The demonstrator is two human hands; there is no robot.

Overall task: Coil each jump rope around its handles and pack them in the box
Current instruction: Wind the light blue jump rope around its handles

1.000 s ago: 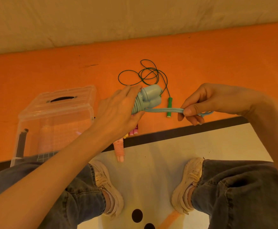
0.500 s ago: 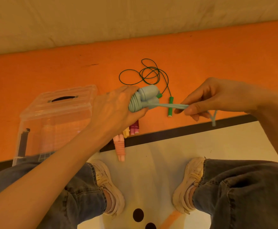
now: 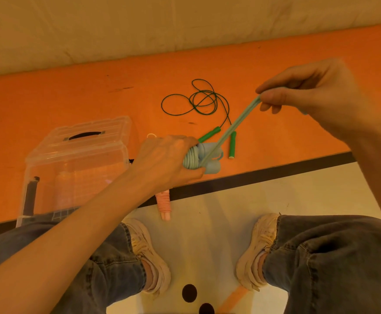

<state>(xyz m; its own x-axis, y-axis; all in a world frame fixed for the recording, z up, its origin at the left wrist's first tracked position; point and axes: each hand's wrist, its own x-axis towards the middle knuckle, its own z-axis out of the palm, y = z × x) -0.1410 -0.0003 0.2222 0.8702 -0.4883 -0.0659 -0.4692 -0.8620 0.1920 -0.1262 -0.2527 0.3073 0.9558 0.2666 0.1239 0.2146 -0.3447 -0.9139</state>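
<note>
Raised since half a second ago, the right hand now pulls the free end of the light-blue jump rope up and away from the bundle, the doubled cord running taut on a diagonal where it earlier lay nearly level. Its grip is a pinch, thumb and fingers closed on the cord. The left hand has dropped closer to the floor and wraps around the blue handles, fingers curled over the coils already wound there.

Nearest the camera, relative to that bundle, are the person's denim-clad knees and pale sneakers on a cream mat. A pink coiled jump rope lies just below the left wrist, across the dark stripe at the mat's edge. To the left of the bundle stands the clear plastic box, its lid with a dark handle slot, on the orange floor. Just beyond the bundle lie the two green handles of a green jump rope, its thin cord in loose loops farther off toward the wall.
</note>
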